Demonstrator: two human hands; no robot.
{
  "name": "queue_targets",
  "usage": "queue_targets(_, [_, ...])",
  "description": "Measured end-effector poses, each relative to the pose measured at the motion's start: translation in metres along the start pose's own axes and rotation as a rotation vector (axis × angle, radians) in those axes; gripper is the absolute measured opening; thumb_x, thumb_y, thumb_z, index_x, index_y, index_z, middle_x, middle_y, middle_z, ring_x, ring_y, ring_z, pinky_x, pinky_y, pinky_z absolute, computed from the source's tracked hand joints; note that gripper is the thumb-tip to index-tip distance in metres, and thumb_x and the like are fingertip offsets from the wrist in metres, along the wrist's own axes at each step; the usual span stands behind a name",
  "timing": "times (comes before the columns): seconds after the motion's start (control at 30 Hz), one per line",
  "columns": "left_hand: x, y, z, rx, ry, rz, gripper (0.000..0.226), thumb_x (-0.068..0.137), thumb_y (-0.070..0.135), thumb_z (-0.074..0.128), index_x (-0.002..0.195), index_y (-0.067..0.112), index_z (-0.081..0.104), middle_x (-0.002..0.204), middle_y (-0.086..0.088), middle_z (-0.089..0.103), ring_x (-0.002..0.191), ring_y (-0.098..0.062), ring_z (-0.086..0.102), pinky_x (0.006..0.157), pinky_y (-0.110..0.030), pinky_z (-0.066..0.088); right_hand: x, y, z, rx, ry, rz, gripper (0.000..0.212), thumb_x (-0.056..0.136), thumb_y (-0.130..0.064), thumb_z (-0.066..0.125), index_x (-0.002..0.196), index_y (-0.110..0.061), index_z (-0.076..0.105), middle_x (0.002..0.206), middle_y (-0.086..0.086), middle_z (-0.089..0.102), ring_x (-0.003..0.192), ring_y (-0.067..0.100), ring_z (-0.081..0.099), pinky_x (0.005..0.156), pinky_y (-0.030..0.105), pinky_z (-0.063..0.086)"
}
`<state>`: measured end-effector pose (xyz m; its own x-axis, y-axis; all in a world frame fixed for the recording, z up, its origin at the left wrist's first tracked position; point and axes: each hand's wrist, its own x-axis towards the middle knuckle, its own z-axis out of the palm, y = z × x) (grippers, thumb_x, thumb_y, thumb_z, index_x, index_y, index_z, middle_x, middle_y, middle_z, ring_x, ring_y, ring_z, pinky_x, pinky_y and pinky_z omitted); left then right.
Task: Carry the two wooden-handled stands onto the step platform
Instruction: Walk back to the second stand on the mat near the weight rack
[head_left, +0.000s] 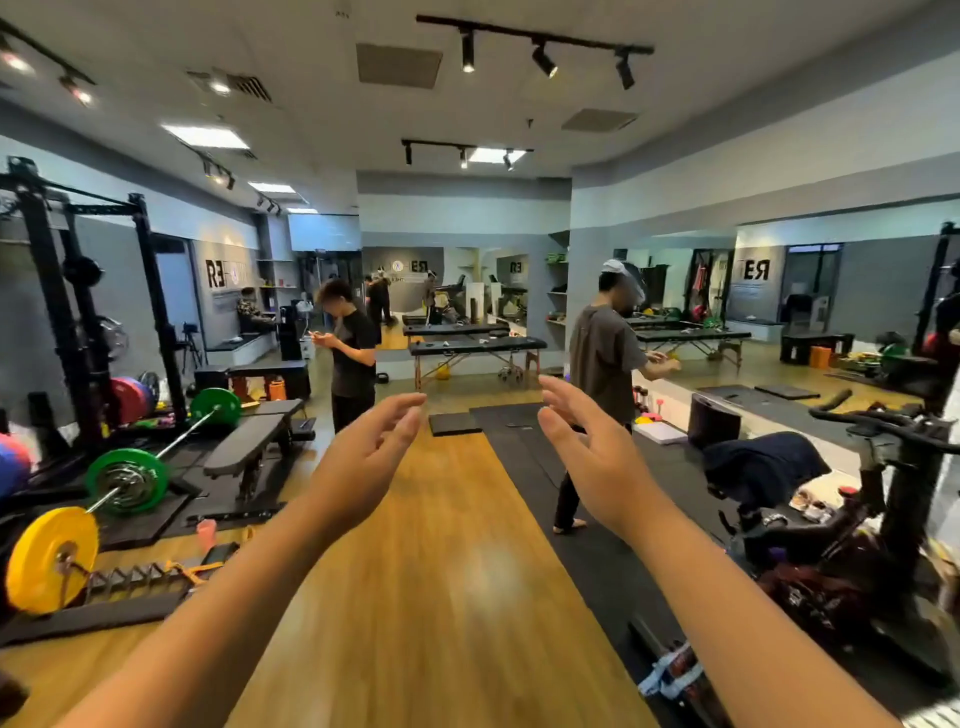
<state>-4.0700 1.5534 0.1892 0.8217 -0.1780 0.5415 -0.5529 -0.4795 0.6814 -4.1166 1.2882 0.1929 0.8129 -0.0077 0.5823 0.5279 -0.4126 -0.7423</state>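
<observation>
My left hand (363, 457) and my right hand (587, 452) are both raised in front of me at chest height, palms facing each other, fingers apart and slightly curled. Neither hand holds anything. They hover over a wooden floor strip (441, 571) in a gym. I see no wooden-handled stands and no step platform that I can make out in this view.
A barbell with green and yellow plates (124, 483) and a bench (249, 447) lie at left by a black rack (47, 312). Black mats (524, 457) run along the right, with an exercise bike (883, 519). Two people (353, 353) (602, 364) stand ahead; massage tables (478, 345) stand behind them.
</observation>
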Motion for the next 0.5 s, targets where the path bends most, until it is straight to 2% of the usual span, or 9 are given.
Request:
queue_targets(0.13, [0.072, -0.033, 0.024, 0.036, 0.027, 0.004, 0.046, 0.102, 0.060, 0.039, 0.142, 0.042, 0.054, 0.131, 0.017, 0.062, 0.113, 0.014, 0.051, 0.087, -0.017, 0.041, 0.074, 0.059, -0.011, -0.033, -0.033, -0.037, 0.052, 0.106, -0.049, 0.052, 0.156, -0.037, 0.044, 0.155, -0.011, 0.052, 0.144, 0.006, 0.044, 0.120, 0.041, 0.038])
queue_targets(0.2, [0.109, -0.046, 0.030, 0.063, 0.060, 0.005, 0.042, 0.105, 0.058, 0.039, 0.142, 0.045, 0.053, 0.131, 0.020, 0.061, 0.111, 0.019, 0.051, 0.087, -0.017, 0.042, 0.117, 0.086, -0.019, -0.062, -0.055, -0.049, 0.054, 0.105, -0.050, 0.052, 0.157, -0.038, 0.043, 0.156, -0.014, 0.050, 0.144, 0.004, 0.043, 0.119, 0.041, 0.040])
queue_targets(0.3, [0.159, -0.063, 0.035, 0.112, 0.115, 0.024, 0.036, 0.106, 0.056, 0.039, 0.139, 0.049, 0.053, 0.129, 0.026, 0.061, 0.111, 0.026, 0.050, 0.086, -0.014, 0.040, 0.177, 0.119, -0.024, -0.080, -0.050, -0.065, 0.064, 0.098, -0.064, 0.052, 0.157, -0.041, 0.041, 0.155, -0.018, 0.049, 0.142, -0.001, 0.041, 0.116, 0.038, 0.040])
queue_targets(0.4, [0.198, -0.083, 0.043, 0.133, 0.127, 0.019, 0.041, 0.106, 0.053, 0.040, 0.144, 0.042, 0.054, 0.133, 0.019, 0.062, 0.115, 0.013, 0.054, 0.086, -0.014, 0.041, 0.223, 0.143, -0.017, -0.088, -0.063, -0.095, 0.079, 0.086, -0.078, 0.048, 0.157, -0.045, 0.039, 0.157, -0.021, 0.045, 0.142, -0.004, 0.038, 0.113, 0.032, 0.038])
queue_targets(0.5, [0.250, -0.109, 0.058, 0.110, 0.152, 0.014, 0.043, 0.109, 0.050, 0.036, 0.145, 0.037, 0.055, 0.137, 0.012, 0.064, 0.125, -0.003, 0.056, 0.095, -0.022, 0.043, 0.275, 0.174, -0.005, -0.103, -0.086, -0.124, 0.075, 0.088, -0.078, 0.048, 0.156, -0.048, 0.038, 0.157, -0.026, 0.043, 0.142, -0.005, 0.037, 0.110, 0.030, 0.037])
